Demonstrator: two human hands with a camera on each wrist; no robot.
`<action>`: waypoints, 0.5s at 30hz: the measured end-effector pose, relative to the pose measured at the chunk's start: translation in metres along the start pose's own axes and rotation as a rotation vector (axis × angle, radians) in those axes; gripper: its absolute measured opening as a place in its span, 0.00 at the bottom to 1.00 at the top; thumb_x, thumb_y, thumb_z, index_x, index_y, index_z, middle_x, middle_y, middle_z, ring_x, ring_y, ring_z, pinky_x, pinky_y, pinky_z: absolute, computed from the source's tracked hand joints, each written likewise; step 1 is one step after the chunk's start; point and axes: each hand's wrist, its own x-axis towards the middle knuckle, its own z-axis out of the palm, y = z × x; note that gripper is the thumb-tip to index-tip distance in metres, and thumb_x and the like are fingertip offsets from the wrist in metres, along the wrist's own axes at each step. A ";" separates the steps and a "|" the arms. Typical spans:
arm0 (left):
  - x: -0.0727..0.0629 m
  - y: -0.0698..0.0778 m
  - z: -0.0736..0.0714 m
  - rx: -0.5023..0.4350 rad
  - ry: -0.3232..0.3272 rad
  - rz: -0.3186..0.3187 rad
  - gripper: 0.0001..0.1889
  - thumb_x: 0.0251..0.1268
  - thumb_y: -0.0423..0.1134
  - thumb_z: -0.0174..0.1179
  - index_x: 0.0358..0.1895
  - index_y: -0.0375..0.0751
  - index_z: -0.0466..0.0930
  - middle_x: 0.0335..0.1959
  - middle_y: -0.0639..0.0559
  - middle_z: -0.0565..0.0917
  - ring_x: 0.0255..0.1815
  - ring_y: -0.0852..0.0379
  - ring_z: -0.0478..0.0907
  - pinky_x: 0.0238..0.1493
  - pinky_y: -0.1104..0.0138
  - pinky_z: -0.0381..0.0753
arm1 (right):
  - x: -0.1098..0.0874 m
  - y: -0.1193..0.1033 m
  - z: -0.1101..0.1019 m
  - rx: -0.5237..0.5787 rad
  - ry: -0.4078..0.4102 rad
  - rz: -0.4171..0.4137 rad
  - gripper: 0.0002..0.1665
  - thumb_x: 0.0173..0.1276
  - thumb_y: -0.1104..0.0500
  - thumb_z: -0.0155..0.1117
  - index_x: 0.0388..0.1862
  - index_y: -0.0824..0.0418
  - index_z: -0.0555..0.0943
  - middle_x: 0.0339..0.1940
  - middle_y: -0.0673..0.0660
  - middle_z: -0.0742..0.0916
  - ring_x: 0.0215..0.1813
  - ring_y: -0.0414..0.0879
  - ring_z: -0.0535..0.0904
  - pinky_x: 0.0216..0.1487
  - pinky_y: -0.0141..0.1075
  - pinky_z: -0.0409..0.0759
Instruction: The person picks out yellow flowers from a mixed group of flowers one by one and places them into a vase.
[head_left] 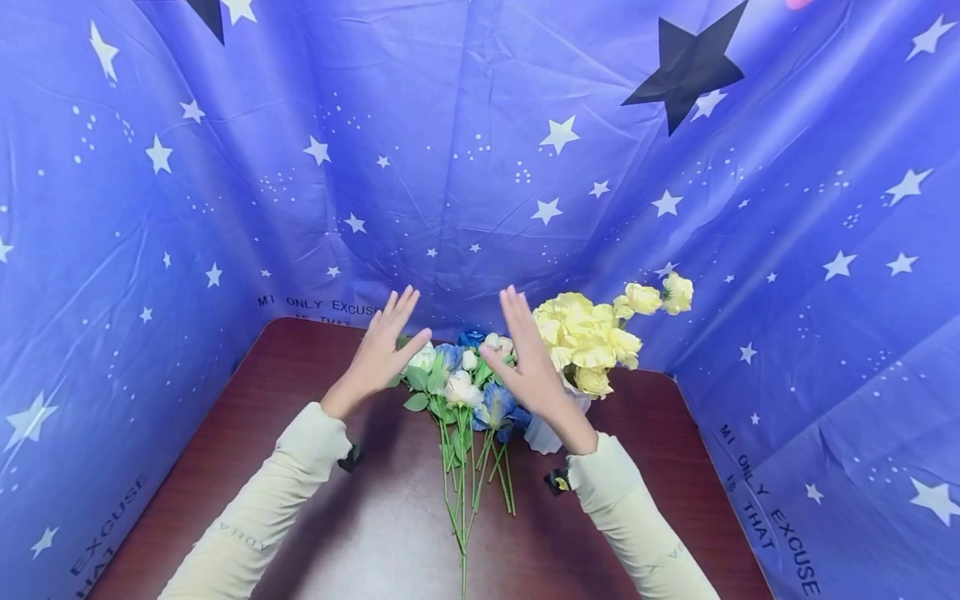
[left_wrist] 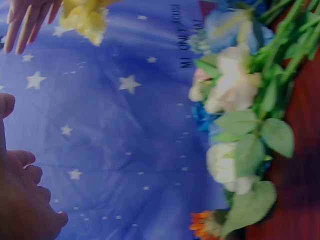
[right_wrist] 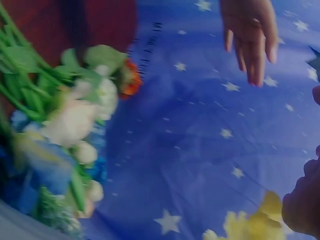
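Both hands are raised above the table with fingers extended, holding nothing. My left hand [head_left: 378,354] is over the left side of a pile of artificial flowers, and my right hand [head_left: 531,362] over its right side. White roses [head_left: 462,389], blue flowers [head_left: 495,407] and green leaves make up the pile, its long green stems [head_left: 463,500] pointing toward me. In the left wrist view an orange flower [left_wrist: 202,224] shows at the pile's end. Behind my right hand, yellow flowers [head_left: 581,333] stand in a white vase [head_left: 546,435], partly hidden by the forearm.
The dark red-brown table [head_left: 360,533] carries the flowers and vase. Blue cloth [head_left: 450,167] with printed stars surrounds it at the back and both sides. Black wrist straps or mounts [head_left: 557,482] show near the sleeves.
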 end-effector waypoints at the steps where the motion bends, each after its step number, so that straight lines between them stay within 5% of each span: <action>1: -0.002 -0.003 0.004 0.011 -0.006 -0.001 0.38 0.79 0.58 0.47 0.84 0.53 0.43 0.86 0.54 0.43 0.87 0.50 0.32 0.87 0.45 0.30 | -0.002 0.001 0.005 -0.024 -0.017 -0.010 0.50 0.76 0.44 0.56 0.86 0.48 0.41 0.87 0.47 0.43 0.87 0.51 0.35 0.85 0.63 0.41; 9: -0.015 -0.017 0.029 0.126 -0.029 0.060 0.39 0.77 0.54 0.53 0.83 0.48 0.46 0.85 0.51 0.47 0.86 0.44 0.41 0.85 0.40 0.35 | -0.019 0.015 0.040 -0.209 -0.128 -0.097 0.48 0.76 0.42 0.55 0.85 0.52 0.46 0.87 0.53 0.50 0.87 0.53 0.41 0.86 0.58 0.46; 15: -0.022 -0.025 0.043 0.173 -0.098 0.063 0.41 0.76 0.56 0.54 0.83 0.50 0.46 0.85 0.52 0.47 0.86 0.43 0.42 0.85 0.38 0.37 | -0.030 0.033 0.062 -0.274 -0.238 -0.043 0.48 0.77 0.40 0.54 0.85 0.54 0.46 0.87 0.52 0.48 0.87 0.52 0.40 0.87 0.54 0.42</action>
